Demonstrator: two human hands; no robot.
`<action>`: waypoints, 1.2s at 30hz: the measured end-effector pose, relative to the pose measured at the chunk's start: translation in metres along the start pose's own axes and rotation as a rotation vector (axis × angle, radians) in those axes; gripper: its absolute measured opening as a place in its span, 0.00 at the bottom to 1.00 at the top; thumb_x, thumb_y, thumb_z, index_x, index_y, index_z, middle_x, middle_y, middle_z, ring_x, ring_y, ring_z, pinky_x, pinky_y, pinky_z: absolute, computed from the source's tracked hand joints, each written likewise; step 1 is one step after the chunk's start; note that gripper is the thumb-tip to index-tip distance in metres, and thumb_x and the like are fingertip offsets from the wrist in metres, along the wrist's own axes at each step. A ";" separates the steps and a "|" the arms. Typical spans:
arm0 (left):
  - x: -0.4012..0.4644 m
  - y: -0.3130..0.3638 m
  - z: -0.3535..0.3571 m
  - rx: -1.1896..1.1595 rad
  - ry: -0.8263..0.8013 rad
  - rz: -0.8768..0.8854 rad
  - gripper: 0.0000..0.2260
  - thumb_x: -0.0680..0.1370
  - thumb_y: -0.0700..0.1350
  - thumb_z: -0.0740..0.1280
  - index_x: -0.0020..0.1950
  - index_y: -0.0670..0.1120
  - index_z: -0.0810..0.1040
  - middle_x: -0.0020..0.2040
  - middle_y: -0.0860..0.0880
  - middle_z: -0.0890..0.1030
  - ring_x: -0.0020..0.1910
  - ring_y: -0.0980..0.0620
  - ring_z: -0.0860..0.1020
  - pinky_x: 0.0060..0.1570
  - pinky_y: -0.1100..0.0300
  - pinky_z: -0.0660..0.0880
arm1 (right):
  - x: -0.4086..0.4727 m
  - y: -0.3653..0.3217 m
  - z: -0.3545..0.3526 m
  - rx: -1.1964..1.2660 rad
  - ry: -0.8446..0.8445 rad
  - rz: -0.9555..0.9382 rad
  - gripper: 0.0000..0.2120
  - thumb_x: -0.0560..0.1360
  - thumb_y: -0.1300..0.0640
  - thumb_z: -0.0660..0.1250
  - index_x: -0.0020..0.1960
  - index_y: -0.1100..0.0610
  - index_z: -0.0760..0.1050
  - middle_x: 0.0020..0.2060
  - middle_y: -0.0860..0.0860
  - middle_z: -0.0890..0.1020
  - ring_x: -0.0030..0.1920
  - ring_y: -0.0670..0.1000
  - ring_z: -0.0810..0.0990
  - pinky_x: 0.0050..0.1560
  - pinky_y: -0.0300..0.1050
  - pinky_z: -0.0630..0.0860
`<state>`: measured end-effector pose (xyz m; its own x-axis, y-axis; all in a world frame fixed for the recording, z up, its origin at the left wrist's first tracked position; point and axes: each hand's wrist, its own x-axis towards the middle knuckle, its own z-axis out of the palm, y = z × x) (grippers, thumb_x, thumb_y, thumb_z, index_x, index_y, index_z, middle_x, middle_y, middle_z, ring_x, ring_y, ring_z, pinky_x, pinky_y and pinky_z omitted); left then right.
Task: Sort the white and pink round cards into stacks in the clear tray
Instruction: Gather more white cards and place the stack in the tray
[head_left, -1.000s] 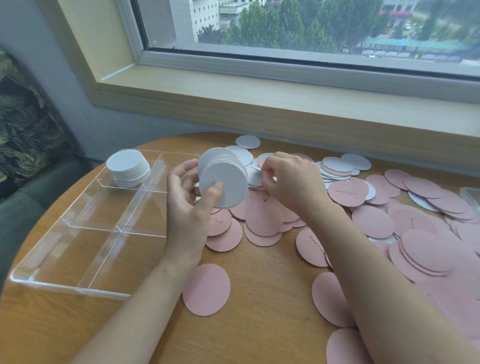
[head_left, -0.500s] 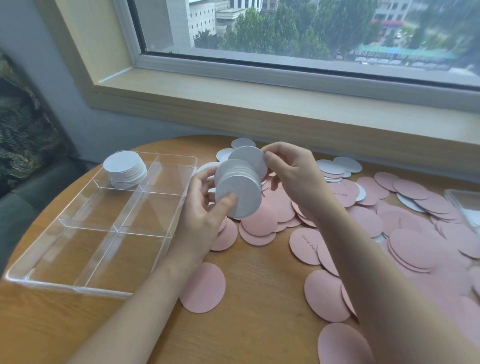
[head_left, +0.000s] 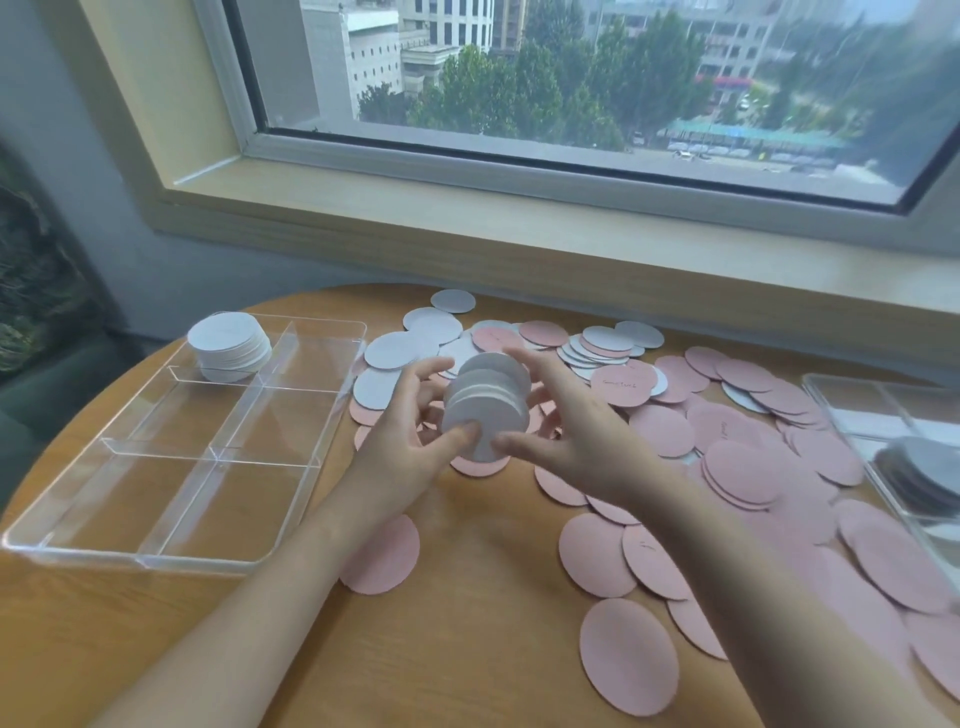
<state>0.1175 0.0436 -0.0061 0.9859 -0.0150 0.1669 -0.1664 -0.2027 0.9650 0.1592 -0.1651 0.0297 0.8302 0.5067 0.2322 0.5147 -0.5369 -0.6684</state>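
A stack of white cards (head_left: 485, 402) is held upright on edge between both hands, above the desk (head_left: 467, 597). The left hand (head_left: 410, 441) grips it from the left, thumb pressed on the near face and fingers curled behind. The right hand (head_left: 566, 441) closes around its right side, thumb at the lower front edge. The clear tray (head_left: 171, 457) lies just left of the hands, another white stack (head_left: 231, 345) in its far left compartment. Loose pink cards (head_left: 737, 467) and white cards (head_left: 410, 353) lie scattered behind and to the right.
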 end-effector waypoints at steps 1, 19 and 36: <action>-0.004 -0.001 0.002 0.029 -0.025 0.001 0.28 0.76 0.49 0.72 0.73 0.59 0.66 0.58 0.56 0.80 0.53 0.59 0.79 0.55 0.61 0.77 | -0.005 0.002 0.004 -0.032 -0.004 -0.017 0.38 0.73 0.48 0.75 0.76 0.46 0.60 0.60 0.37 0.70 0.55 0.37 0.74 0.53 0.38 0.73; -0.033 -0.008 0.010 0.916 -0.220 0.115 0.44 0.71 0.79 0.36 0.81 0.56 0.34 0.79 0.55 0.61 0.74 0.57 0.55 0.66 0.62 0.52 | -0.035 0.017 0.038 -0.342 -0.050 -0.103 0.39 0.75 0.40 0.64 0.79 0.50 0.51 0.67 0.49 0.71 0.63 0.51 0.67 0.67 0.48 0.64; -0.030 0.008 0.002 0.467 -0.054 0.151 0.27 0.75 0.50 0.76 0.73 0.54 0.73 0.54 0.59 0.80 0.54 0.59 0.78 0.51 0.71 0.69 | -0.032 0.008 0.030 0.108 -0.012 -0.028 0.38 0.73 0.52 0.72 0.78 0.46 0.59 0.67 0.39 0.72 0.64 0.40 0.72 0.66 0.40 0.69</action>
<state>0.0869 0.0403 -0.0042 0.9532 -0.1265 0.2747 -0.2930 -0.6112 0.7353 0.1301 -0.1657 -0.0045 0.8132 0.5285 0.2437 0.5107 -0.4472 -0.7343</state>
